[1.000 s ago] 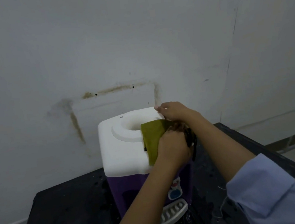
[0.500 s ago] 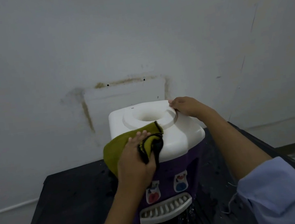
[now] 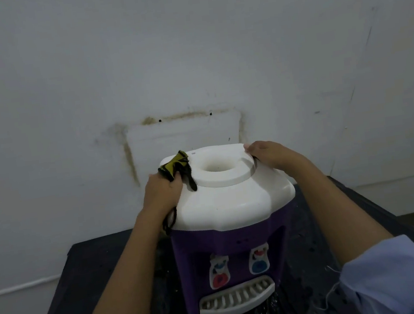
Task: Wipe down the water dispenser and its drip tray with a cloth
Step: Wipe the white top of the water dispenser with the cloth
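Olive cloth [image 3: 175, 164] (left hand [image 3: 162, 192]), dispenser [image 3: 227, 206] top edge

The black table [image 3: 97, 274] has its back edge by the white wall [image 3: 63, 96]. The water dispenser [image 3: 227, 245] stands upright on it, about midway between the left and right edges. Its white drip tray [image 3: 237, 299] faces the near edge. Small wet drops [image 3: 307, 256] shine on the table just right of it.
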